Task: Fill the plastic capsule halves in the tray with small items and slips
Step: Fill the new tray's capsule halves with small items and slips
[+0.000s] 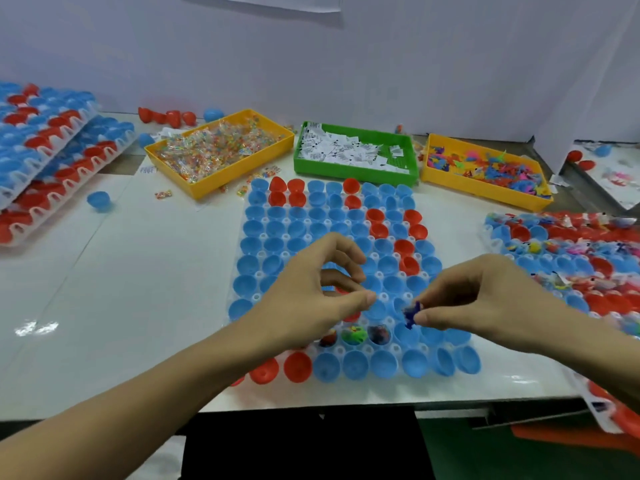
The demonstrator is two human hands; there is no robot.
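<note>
Worktop (104, 289): white, carries everything.
Tray (258, 296): clear, centre, packed with blue and red capsule halves (353, 363); three near ones already hold small items.
Stacks (52, 150): loaded trays, far left; a filled tray (568, 258) lies right.
Bins: yellow bin (194, 183) of packets, green bin (346, 169) of slips, yellow bin of toys (485, 190), along the far side.
Left hand (311, 289): over the tray, fingers loosely curled, grasping nothing visible.
Right hand (485, 299): fingers pinch a dark blue toy (411, 315) just above the near halves.

Capsule tray (258, 296) centre — three bins (353, 169) behind.
</note>
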